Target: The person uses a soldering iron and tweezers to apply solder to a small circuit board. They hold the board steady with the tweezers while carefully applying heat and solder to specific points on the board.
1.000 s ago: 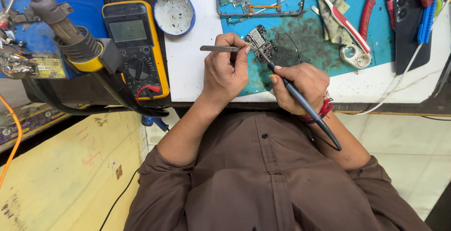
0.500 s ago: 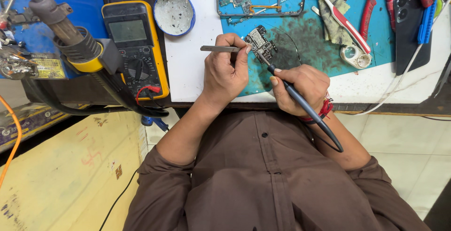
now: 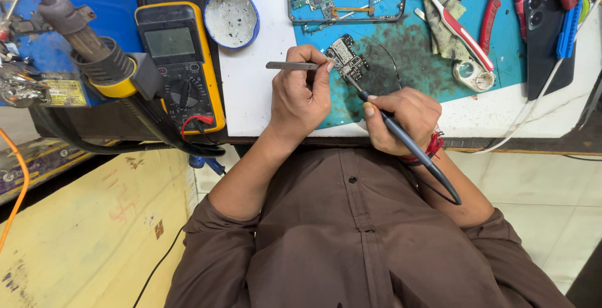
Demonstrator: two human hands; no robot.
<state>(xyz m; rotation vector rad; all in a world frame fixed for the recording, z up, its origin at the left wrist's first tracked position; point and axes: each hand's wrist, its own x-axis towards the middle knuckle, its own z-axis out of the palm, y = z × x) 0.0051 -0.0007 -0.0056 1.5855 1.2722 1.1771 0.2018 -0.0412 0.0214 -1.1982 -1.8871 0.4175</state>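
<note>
Two hands at work: left hand pinches tweezers, lying level, tips on the board on the teal mat. Right hand grips the iron, slanting up-left to the board. Yellow label sits far left.

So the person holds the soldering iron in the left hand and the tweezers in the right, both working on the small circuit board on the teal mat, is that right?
Not quite: the hands are swapped. The head view shows the left hand holding the tweezers and the right hand holding the soldering iron. Both do meet at the small circuit board on the teal mat.
</note>
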